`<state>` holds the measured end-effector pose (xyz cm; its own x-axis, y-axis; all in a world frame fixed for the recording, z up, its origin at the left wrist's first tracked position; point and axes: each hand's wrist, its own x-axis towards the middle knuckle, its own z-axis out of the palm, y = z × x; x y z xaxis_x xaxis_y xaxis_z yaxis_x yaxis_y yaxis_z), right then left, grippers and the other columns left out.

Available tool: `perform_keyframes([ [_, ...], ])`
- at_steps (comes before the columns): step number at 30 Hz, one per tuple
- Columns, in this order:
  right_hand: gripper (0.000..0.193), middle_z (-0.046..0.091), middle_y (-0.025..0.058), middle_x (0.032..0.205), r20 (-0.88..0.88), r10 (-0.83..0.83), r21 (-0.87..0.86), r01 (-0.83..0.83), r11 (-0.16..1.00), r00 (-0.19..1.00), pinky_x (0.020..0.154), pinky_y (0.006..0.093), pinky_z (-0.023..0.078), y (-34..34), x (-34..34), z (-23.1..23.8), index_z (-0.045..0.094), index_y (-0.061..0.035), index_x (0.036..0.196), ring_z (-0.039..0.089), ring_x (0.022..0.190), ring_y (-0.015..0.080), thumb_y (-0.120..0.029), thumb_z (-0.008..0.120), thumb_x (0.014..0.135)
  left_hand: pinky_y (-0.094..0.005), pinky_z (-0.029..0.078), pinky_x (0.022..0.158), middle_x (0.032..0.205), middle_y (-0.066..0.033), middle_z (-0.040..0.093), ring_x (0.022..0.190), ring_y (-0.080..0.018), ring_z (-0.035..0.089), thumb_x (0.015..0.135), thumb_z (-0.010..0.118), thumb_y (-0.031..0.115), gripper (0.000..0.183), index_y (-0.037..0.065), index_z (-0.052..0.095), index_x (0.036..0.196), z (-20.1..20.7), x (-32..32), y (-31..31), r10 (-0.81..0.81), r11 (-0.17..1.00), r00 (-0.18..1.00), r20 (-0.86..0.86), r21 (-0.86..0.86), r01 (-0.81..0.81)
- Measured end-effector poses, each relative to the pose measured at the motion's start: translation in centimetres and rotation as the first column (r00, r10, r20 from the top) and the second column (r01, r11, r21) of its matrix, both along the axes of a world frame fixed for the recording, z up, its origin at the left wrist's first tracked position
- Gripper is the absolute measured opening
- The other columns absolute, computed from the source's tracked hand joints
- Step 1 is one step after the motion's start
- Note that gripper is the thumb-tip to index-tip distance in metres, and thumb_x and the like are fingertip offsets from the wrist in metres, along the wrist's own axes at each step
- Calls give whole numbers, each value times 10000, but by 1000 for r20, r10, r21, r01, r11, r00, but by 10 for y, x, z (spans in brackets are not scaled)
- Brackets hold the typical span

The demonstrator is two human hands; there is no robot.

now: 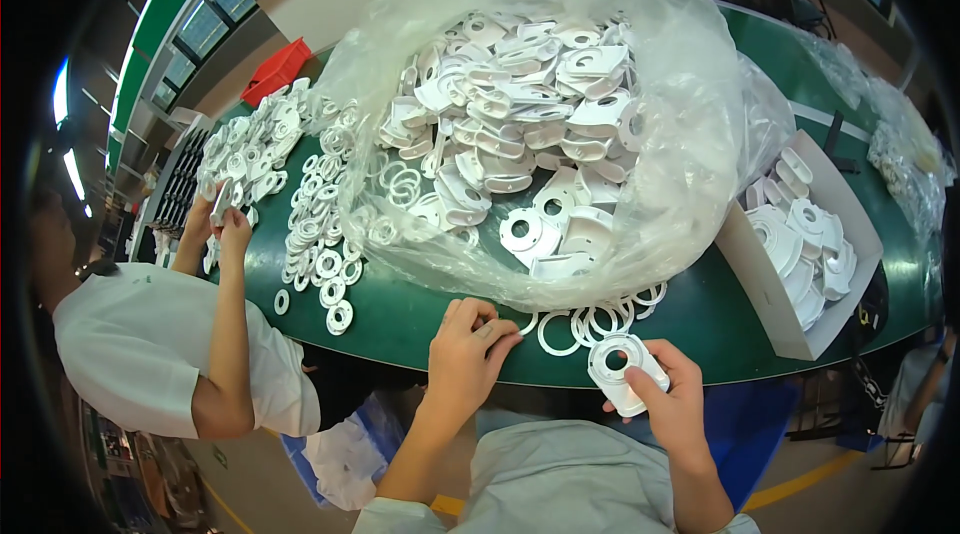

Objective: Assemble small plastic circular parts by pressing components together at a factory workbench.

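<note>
We see the right hand (672,399) at about five o'clock, fingers and thumb closed round a white plastic housing (625,371) with a round hole in its face; the part is held just off the near table edge, tilted up toward us. The left hand (468,349) sits near six o'clock, fingers curled down onto the green table (420,309), fingertips touching a thin white ring (556,332) at the edge of a small cluster of loose rings (610,314); whether it actually pinches the ring we cannot tell.

Just beyond both hands, centre toward twelve o'clock, a big clear plastic bag (680,134) lies open, heaped with the same white housings. At three o'clock, a shallow cardboard tray (760,284) holds more white parts. At nine to ten o'clock, stacked white washers (325,234) run along the table, and a co-worker in a white shirt (140,344) holds a small white piece with both hands raised.
</note>
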<state>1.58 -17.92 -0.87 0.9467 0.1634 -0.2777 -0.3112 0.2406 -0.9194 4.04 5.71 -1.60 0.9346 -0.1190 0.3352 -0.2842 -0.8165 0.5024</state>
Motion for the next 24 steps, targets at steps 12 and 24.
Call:
perform_keyframes([
  [12, 185, 659, 146, 882, -51, 93, 71, -89, 993, 994, 391, 240, 472, 20, 5, 2, 523, 45, 1075, 678, 624, 201, -16, 511, 901, -324, 453, 729, 957, -68, 580, 877, -234, 541, 625, 791, 61, 314, 51, 699, 926, 9, -17, 22, 101, 982, 995, -17, -161, -103],
  [24, 327, 652, 153, 974, -153, 328, 271, -279, 921, 932, 497, 299, 549, 18, 10, -3, 481, 53, 1220, 691, 736, 267, -130, 408, 959, -320, 443, 668, 864, -22, 605, 797, -233, 521, 538, 792, 51, 259, 101, 710, 778, 21, -27, 3, -226, 963, 953, 201, -101, 249],
])
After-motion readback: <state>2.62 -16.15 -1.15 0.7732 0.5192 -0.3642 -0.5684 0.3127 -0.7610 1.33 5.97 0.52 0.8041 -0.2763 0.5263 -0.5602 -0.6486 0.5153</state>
